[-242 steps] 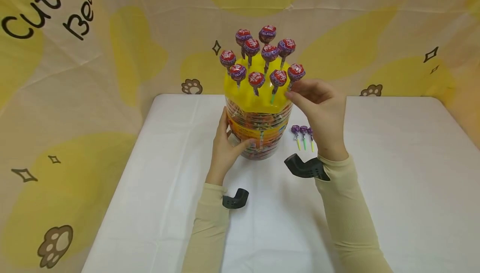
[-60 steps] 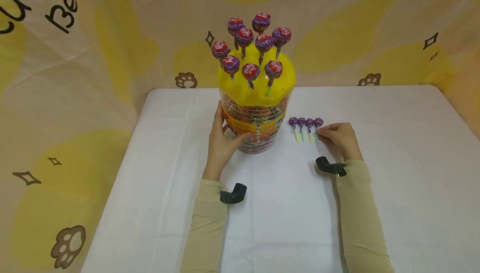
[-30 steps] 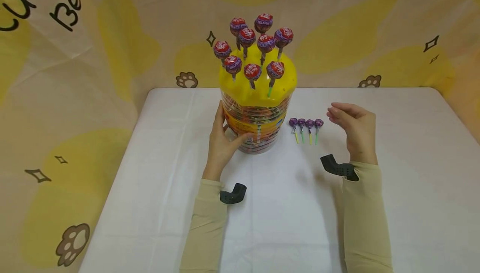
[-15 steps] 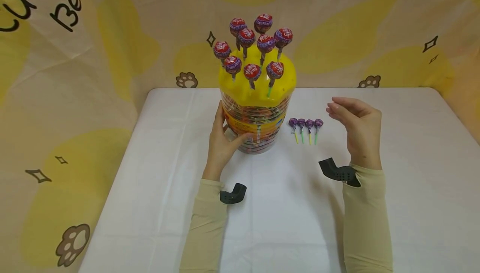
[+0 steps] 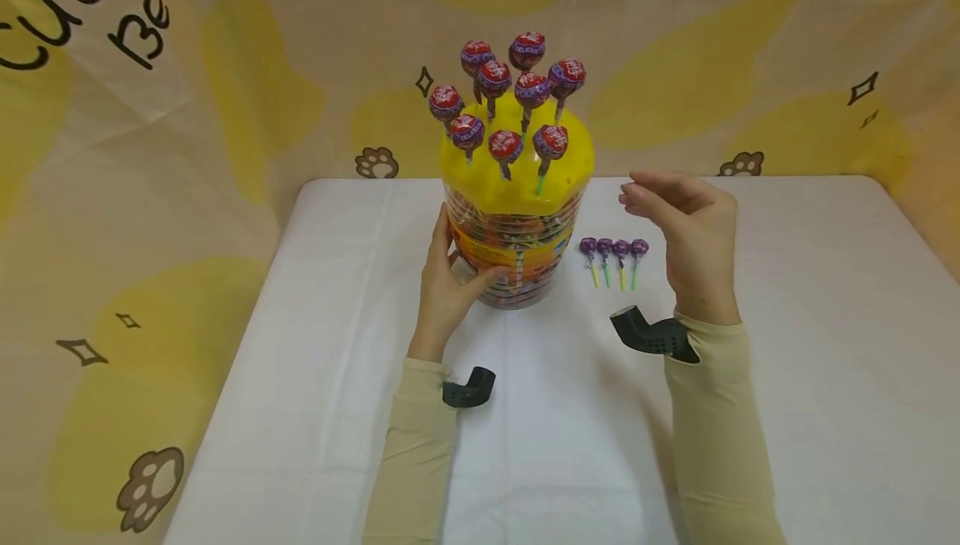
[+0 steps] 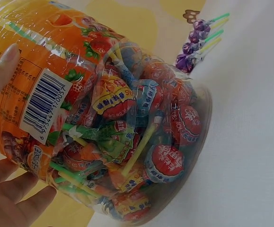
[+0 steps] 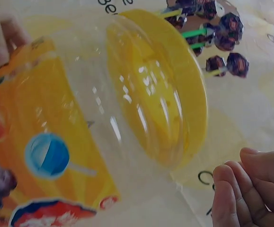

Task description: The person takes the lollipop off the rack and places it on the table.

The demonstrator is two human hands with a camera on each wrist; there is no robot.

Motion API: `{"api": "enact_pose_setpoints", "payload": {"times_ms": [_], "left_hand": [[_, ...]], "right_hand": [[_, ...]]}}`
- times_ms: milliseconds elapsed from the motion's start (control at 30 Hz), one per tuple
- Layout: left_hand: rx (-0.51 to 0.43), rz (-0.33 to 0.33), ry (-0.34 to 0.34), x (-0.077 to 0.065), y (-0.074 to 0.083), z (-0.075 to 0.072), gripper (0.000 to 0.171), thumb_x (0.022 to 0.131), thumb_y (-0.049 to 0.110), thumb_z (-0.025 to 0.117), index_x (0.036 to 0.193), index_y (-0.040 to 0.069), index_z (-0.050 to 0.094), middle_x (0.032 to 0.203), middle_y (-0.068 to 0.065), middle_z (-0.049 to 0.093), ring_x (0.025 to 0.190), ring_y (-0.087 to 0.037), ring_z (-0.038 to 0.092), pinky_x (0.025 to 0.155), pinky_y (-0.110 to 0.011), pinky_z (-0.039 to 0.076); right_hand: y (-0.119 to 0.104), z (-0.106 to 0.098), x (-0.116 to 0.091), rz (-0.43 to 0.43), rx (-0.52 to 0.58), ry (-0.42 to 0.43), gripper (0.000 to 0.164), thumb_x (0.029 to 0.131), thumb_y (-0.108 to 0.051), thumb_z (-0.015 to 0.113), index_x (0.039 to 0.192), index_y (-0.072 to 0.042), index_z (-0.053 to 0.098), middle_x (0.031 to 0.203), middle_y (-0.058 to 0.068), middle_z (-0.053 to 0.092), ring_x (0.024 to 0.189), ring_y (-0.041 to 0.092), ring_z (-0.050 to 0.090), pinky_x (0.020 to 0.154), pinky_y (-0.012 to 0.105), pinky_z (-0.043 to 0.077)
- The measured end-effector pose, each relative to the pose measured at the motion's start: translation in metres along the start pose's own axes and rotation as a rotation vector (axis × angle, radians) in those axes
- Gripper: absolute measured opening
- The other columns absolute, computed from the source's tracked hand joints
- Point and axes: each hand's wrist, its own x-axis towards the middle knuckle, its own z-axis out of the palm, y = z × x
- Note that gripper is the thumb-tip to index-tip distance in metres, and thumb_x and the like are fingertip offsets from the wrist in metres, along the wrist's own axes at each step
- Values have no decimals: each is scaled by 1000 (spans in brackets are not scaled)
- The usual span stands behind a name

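A clear candy jar (image 5: 517, 232) with a yellow and orange label stands on the white table. My left hand (image 5: 444, 303) grips its left side, the thumb across the front. Through the jar wall in the left wrist view show many wrapped lollipops (image 6: 165, 163) inside. Several red and purple lollipops (image 5: 493, 78) stand upright by their sticks in the yellow lid (image 5: 491, 197). My right hand (image 5: 697, 241) hovers right of the jar with its fingers loosely bent, holding nothing; in the right wrist view the fingers (image 7: 229, 194) are apart from the lid.
Several purple-wrapped lollipops (image 5: 621, 250) lie in a neat row on the table right of the jar, sticks toward me. Black wrist cameras (image 5: 651, 335) stick out from both sleeves. A yellow bear-print cloth (image 5: 675, 70) hangs behind the table (image 5: 360, 445).
A lollipop that my right hand held at the lid's front right now lies at the right end of the row. The emptied hand has risen and moved left toward the jar.
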Motion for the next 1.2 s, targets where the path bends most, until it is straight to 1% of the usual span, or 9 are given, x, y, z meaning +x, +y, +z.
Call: {"api": "enact_pose_setpoints", "payload": {"times_ms": [200, 333, 467, 567, 700, 867, 1000, 1200], "left_hand": [[1, 20, -2, 0, 0, -1, 101, 79, 25, 77, 153, 16, 9, 155, -5, 20, 139, -22, 25, 110, -40, 31], [5, 13, 0, 0, -1, -1, 103, 78, 27, 78, 153, 18, 8, 155, -4, 21, 139, -21, 25, 110, -40, 32], [7, 4, -2, -1, -2, -1, 102, 78, 28, 78, 153, 19, 8, 155, -3, 20, 139, -21, 25, 110, -39, 32], [7, 14, -5, -1, -2, -1, 103, 78, 29, 77, 153, 19, 8, 155, -4, 20, 139, -21, 25, 110, -40, 32], [3, 28, 0, -1, -1, -1, 104, 77, 28, 78, 153, 18, 8, 155, -4, 19, 139, -22, 25, 110, -41, 33], [-5, 21, 2, -2, -1, -2, 105, 77, 27, 79, 153, 19, 7, 156, -3, 18, 139, -21, 25, 110, -41, 32], [-17, 19, 1, -2, -1, -1, 104, 78, 26, 78, 153, 19, 7, 156, -3, 18, 139, -21, 25, 110, -42, 31], [-24, 12, -2, -2, -1, -1, 104, 77, 27, 79, 153, 21, 8, 156, -1, 17, 140, -19, 23, 111, -40, 31]], "right_hand": [[-10, 20, 6, -15, -13, -42, 20, 81, -2, 72, 98, 9, 70, 86, 13, 70, 77, 25, 66, 77, 28, 56], [-16, 33, 9, -14, -28, -74, 21, 81, -5, 73, 98, 8, 70, 92, 13, 70, 81, 26, 65, 80, 28, 55], [-19, 43, 12, -9, -36, -93, 20, 80, -5, 75, 97, 6, 71, 93, 12, 70, 80, 25, 64, 83, 29, 54], [-21, 49, 14, -8, -32, -100, 19, 80, -4, 75, 96, 5, 72, 93, 12, 70, 82, 26, 64, 85, 30, 53], [-24, 55, 16, -15, -45, -97, 18, 80, -3, 74, 97, 4, 72, 94, 11, 70, 86, 26, 63, 85, 29, 53], [-25, 64, 18, -27, -50, -84, 17, 80, 1, 73, 97, 4, 72, 94, 10, 71, 87, 23, 65, 84, 28, 54], [-25, 69, 19, -43, -93, -74, 16, 81, 0, 72, 97, 4, 72, 95, 9, 71, 87, 21, 66, 83, 28, 55], [-24, 74, 23, -73, -164, -50, 14, 80, 0, 72, 94, 4, 72, 92, 9, 71, 82, 20, 66, 78, 26, 56]]}}
